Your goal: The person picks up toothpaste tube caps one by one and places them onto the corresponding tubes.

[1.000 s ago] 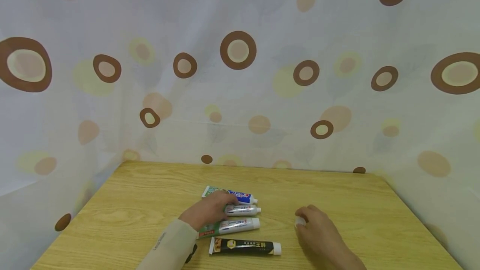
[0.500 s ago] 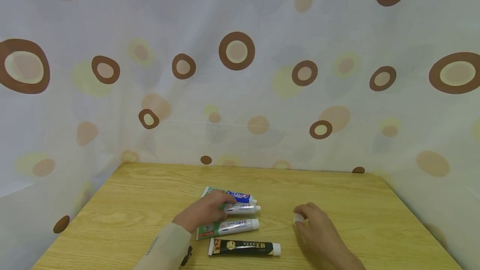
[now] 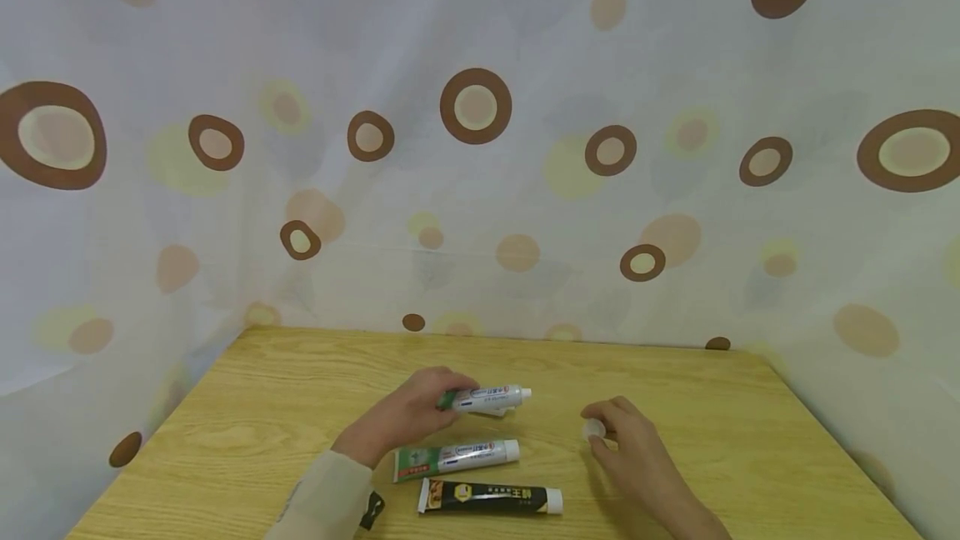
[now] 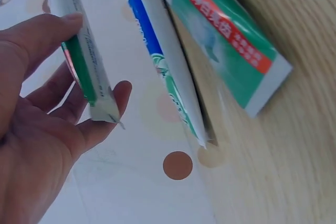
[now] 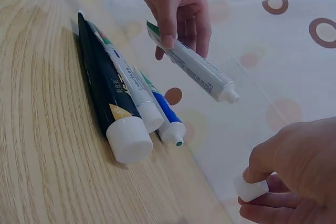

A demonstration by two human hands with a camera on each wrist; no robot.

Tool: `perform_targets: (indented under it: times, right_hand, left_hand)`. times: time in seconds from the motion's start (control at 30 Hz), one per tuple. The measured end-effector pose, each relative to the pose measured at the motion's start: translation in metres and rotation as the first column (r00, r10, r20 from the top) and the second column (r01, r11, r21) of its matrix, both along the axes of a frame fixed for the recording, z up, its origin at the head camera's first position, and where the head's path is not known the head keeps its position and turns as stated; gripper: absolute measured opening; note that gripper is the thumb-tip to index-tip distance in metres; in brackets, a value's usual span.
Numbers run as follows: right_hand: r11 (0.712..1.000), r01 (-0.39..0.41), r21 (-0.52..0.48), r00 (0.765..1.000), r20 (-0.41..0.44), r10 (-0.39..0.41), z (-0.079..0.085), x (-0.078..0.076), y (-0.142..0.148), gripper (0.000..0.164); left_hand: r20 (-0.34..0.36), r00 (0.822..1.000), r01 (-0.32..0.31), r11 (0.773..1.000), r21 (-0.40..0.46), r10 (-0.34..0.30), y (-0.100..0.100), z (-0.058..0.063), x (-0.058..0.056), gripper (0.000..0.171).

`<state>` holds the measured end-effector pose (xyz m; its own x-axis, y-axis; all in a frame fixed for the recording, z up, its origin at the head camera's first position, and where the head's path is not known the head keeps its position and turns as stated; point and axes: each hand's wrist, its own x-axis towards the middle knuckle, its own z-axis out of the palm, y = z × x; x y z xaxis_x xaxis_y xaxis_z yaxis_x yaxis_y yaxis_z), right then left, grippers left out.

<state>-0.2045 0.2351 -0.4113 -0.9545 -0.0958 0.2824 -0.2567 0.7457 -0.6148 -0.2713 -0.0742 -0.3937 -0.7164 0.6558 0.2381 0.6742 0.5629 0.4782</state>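
Observation:
My left hand [image 3: 405, 413] holds a green and white toothpaste tube [image 3: 491, 397], lifted off the table. Its bare nozzle, without a cap, points right in the head view. A round white cap [image 3: 594, 430] is pinched between thumb and fingers of my right hand [image 3: 641, 461]. Below the raised tube lies a blue, green and white toothpaste tube [image 5: 167, 109], also uncapped and mostly hidden in the head view. Nearer to me are a capped green and silver toothpaste tube [image 3: 459, 458] and a black toothpaste tube [image 3: 491, 496] with a white cap.
The tubes lie side by side on a wood-grain table [image 3: 750, 440], caps and nozzles toward the right. A white curtain [image 3: 540, 190] with brown and yellow spots encloses the back and sides of the table.
My left hand has raised the green and white tube from the row, up and slightly right, over the blue tube. The right hand with the cap has shifted slightly left and up.

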Motion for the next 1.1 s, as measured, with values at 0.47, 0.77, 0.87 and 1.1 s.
perform_targets:
  times: [0.47, 0.77, 0.87, 1.1]
  right_hand:
    - [0.996, -0.014, -0.086, 0.999, -0.04, 0.011, 0.012, 0.005, -0.006, 0.025]
    - [0.952, -0.004, -0.307, 0.995, 0.093, 0.034, 0.022, 0.007, -0.007, 0.025]
    - [0.912, -0.012, -0.41, 0.99, 0.122, 0.068, 0.026, 0.008, -0.009, 0.027]
    - [0.863, 0.008, -0.505, 0.986, 0.146, 0.076, 0.031, 0.011, -0.012, 0.036]
  left_hand:
    - [-0.075, 0.995, 0.082, 0.975, 0.205, -0.068, 0.001, 0.009, 0.013, 0.036]
    - [-0.046, 0.998, 0.058, 0.955, 0.29, -0.047, 0.006, 0.015, 0.022, 0.034]
    - [-0.055, 0.998, 0.058, 0.947, 0.316, -0.043, 0.007, 0.015, 0.025, 0.033]
    - [-0.077, 0.996, 0.075, 0.917, 0.392, -0.048, 0.009, 0.016, 0.034, 0.031]
